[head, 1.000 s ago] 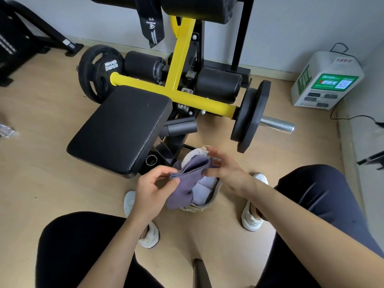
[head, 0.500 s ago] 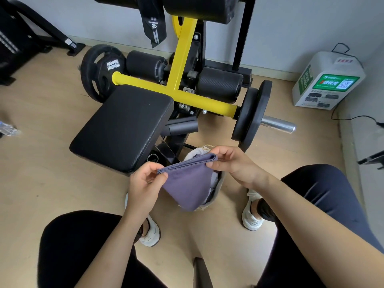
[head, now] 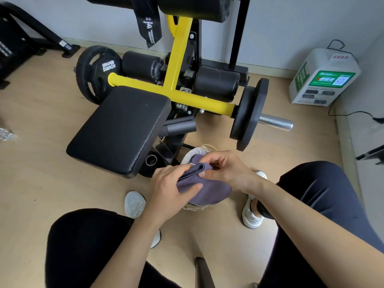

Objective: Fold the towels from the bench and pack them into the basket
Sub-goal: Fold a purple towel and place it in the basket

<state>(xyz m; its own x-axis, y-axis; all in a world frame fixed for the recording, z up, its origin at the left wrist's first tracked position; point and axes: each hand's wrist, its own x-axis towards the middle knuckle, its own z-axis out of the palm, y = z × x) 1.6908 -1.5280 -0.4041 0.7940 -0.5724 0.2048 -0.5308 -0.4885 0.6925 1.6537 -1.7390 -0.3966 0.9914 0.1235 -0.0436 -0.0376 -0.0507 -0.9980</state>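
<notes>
Hands: left hand (head: 169, 185) and right hand (head: 227, 169) are gripping the purple towel (head: 209, 193), close together, fingers curled over its folded edge.
Bench: the bench (head: 120, 129) is standing just behind.
Basket: the basket (head: 189, 156) is sitting on the floor, under the towel.
Fold: squaring the edges and pressing the crease flat is looking wise before lowering it in.

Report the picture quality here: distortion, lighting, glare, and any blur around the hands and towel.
Head view: wide-angle bending curves the skirting and stretches things near the edges. The light is soft and even, with only faint shadow under the bench pad. A bright highlight sits on the steel bar end. The left hand, right hand and purple towel are sharp, with no motion blur.
</notes>
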